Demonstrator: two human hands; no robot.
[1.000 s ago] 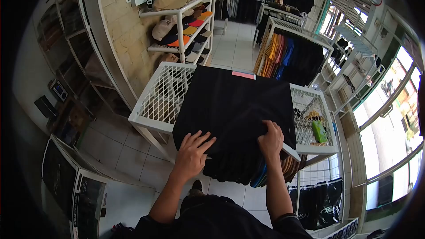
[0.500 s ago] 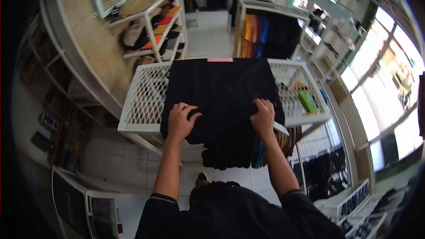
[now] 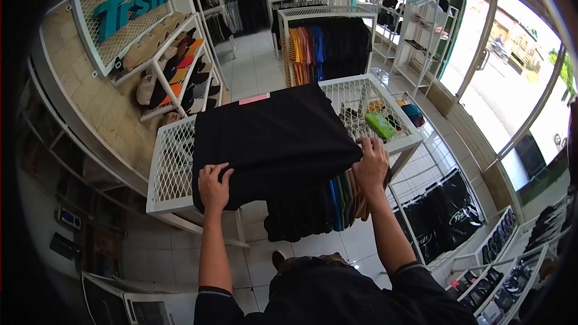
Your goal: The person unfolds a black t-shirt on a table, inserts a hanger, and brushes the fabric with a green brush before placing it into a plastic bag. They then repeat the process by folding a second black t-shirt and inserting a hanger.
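A black garment (image 3: 271, 138) lies spread flat over the white wire-mesh desk (image 3: 171, 162), its long axis running away from the person toward the pink label (image 3: 254, 99) at the far edge. The left hand (image 3: 214, 188) has its fingers clamped on the near left corner, the right hand (image 3: 371, 165) pinches the near right corner. Both sit at the near hem, equally close. Hanging shirts (image 3: 337, 201) show beneath.
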